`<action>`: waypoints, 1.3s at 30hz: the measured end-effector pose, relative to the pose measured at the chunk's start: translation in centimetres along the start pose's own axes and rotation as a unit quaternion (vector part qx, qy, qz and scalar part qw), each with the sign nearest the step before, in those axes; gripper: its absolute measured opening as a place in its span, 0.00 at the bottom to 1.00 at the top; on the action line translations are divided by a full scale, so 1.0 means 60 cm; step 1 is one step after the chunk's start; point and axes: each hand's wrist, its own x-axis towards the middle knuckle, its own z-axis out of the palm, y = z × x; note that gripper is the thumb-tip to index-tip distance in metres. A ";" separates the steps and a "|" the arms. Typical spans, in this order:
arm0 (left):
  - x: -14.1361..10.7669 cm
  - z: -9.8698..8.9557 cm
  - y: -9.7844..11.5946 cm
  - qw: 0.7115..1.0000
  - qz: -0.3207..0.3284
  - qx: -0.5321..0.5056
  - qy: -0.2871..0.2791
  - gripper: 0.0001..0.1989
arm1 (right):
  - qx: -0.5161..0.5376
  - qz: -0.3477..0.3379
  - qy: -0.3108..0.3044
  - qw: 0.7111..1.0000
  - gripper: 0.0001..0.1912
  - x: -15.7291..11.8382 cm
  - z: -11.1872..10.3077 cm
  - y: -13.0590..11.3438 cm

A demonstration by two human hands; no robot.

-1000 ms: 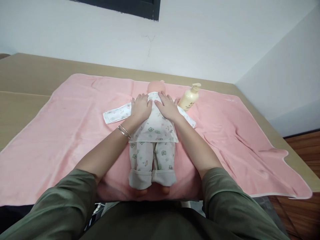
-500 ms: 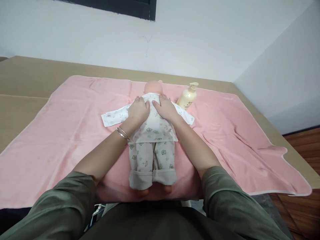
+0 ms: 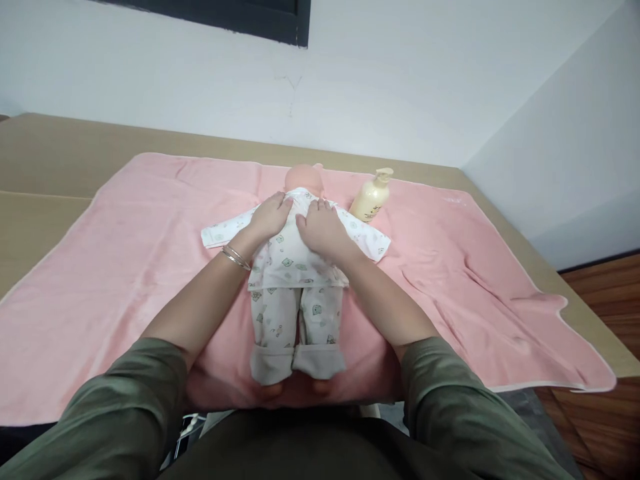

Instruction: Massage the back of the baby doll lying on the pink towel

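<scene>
R hand, flat, ungripping, slides lower on pink-headed doll in white printed cloth, apparently stroking downwd; L hand: can't tell grip.

A single head-worn camera looks forward and down from above the wearer's olive-green sleeves, near a clothed doll at center, taking in the pink blanket and wood-toned table out to the white wall beyond.
</scene>
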 end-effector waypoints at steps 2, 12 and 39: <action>-0.010 -0.003 0.011 1.000 -0.003 0.025 0.002 0.34 | 0.037 0.011 -0.005 0.999 0.36 0.023 0.000 0.021; -0.064 0.010 0.065 0.990 -0.025 0.138 -0.034 0.39 | 0.066 0.022 -0.009 0.998 0.37 0.058 0.006 0.060; 0.005 0.009 -0.004 1.000 -0.008 -0.029 -0.003 0.35 | -0.059 -0.023 -0.030 0.998 0.39 -0.054 -0.007 -0.045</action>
